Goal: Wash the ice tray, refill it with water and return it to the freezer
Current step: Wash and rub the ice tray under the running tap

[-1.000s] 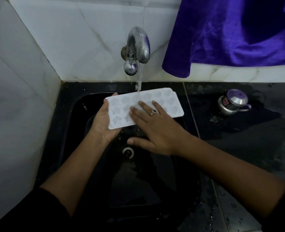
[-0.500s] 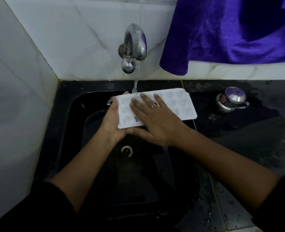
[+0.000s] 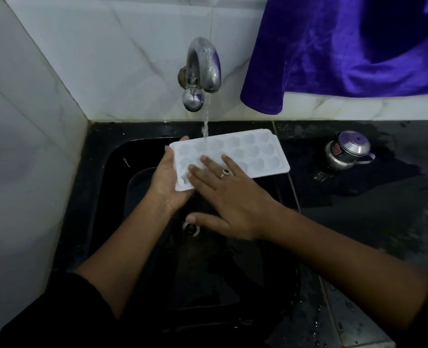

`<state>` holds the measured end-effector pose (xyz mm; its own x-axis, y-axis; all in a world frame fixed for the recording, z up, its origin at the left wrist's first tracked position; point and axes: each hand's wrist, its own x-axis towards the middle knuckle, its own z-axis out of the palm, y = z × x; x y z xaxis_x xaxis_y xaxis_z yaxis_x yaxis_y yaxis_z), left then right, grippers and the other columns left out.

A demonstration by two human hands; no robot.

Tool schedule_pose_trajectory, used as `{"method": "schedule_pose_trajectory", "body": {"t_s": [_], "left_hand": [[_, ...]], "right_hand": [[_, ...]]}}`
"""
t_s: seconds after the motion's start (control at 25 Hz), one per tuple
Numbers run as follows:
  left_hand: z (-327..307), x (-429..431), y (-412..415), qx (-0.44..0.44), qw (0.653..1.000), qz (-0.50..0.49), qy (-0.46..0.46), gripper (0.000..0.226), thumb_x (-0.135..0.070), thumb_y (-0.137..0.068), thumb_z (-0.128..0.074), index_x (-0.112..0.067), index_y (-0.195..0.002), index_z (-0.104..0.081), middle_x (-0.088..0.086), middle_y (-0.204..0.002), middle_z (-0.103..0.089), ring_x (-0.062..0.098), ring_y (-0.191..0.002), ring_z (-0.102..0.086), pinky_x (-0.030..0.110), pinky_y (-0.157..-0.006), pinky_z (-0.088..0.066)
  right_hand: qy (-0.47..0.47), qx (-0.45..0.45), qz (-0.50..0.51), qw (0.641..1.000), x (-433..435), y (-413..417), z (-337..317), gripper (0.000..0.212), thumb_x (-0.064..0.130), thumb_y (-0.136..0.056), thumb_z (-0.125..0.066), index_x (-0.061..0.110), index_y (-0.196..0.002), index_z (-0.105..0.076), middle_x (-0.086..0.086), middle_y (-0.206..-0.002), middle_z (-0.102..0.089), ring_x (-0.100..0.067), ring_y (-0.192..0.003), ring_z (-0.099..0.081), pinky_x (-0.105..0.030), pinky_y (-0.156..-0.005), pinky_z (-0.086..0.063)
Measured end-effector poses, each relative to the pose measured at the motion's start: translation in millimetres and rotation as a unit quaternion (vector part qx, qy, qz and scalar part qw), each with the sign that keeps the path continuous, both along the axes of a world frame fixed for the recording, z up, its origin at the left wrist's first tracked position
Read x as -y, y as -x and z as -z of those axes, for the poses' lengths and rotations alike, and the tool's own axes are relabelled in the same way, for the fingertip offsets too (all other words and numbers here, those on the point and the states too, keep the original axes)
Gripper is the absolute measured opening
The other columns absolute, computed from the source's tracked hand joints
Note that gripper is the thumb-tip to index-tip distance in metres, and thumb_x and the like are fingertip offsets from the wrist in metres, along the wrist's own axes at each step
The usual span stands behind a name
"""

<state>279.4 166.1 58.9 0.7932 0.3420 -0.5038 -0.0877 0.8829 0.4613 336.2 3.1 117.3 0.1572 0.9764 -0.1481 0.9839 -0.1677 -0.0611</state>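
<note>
now your left hand [image 3: 169,182] grips ice tray [image 3: 255,153] end mid-frame; right hand [image 3: 229,202], flat, slid off cavities toward you; tray shifted left, stream hits middle: rinse continuing.

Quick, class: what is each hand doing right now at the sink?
Left hand: closed on the left end of the ice tray, holding it under the running tap.
Right hand: open, fingers flat on the tray's cavities, gripping nothing.
</note>
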Motion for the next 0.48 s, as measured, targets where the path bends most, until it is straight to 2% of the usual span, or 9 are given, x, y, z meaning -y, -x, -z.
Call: {"method": "schedule_pose_trajectory", "body": {"t_s": [0.08, 0.2, 0.24, 0.36, 0.48], "left_hand": [[3.8, -2.1, 1.1, 0.003, 1.000, 0.009, 0.008, 0.060, -0.059, -0.107, -0.032, -0.023, -0.149, -0.053, 0.018, -0.142, -0.063, 0.038, -0.126, -0.064, 0.056, -0.104, -0.052], [3.3, 13.3, 1.0, -0.009, 0.999, 0.031, 0.014, 0.062, -0.060, -0.106, -0.031, -0.016, -0.139, -0.060, 0.017, -0.128, -0.072, 0.033, -0.114, -0.070, 0.054, -0.097, -0.053], [3.0, 13.3, 1.5, -0.006, 1.000, 0.026, 0.014, 0.062, -0.059, -0.106, -0.031, -0.016, -0.139, -0.060, 0.018, -0.125, -0.073, 0.033, -0.112, -0.071, 0.054, -0.099, -0.052], [5.6, 4.0, 2.2, 0.004, 0.999, 0.011, 0.033, 0.061, -0.061, -0.106, -0.034, -0.024, -0.150, -0.053, 0.020, -0.140, -0.064, 0.039, -0.126, -0.063, 0.059, -0.112, -0.043], [1.8, 13.2, 1.3, 0.006, 0.999, 0.020, 0.029, 0.063, -0.056, -0.108, -0.032, -0.017, -0.153, -0.050, 0.017, -0.144, -0.062, 0.033, -0.126, -0.064, 0.050, -0.102, -0.054]], "right_hand": [[0.001, -0.002, 0.002, 1.000, -1.0, -4.3, 0.2, 0.092, 0.077, -0.099, -0.011, 0.013, -0.164, -0.022, -0.008, -0.172, -0.017, -0.025, -0.161, -0.003, -0.053, -0.129, -0.001], [-0.007, -0.009, 0.069, 0.998, -17.1, -19.8, -2.9, 0.094, 0.076, -0.097, -0.003, 0.013, -0.165, -0.021, -0.007, -0.173, -0.016, -0.026, -0.161, -0.003, -0.053, -0.129, -0.001], [-0.007, -0.014, 0.056, 0.998, -17.2, -15.3, -0.9, 0.090, 0.073, -0.100, -0.007, 0.013, -0.165, -0.021, -0.007, -0.173, -0.016, -0.025, -0.161, -0.003, -0.053, -0.129, -0.001], [-0.004, -0.022, -0.017, 1.000, -5.2, 6.8, 7.7, 0.077, 0.063, -0.106, -0.016, 0.013, -0.164, -0.024, -0.008, -0.172, -0.019, -0.025, -0.161, -0.003, -0.053, -0.129, 0.000], [-0.021, -0.024, 0.037, 0.999, -19.3, -9.9, 1.5, 0.076, 0.060, -0.104, -0.011, 0.015, -0.164, -0.026, -0.006, -0.172, -0.021, -0.024, -0.161, -0.003, -0.053, -0.129, 0.000]]}}
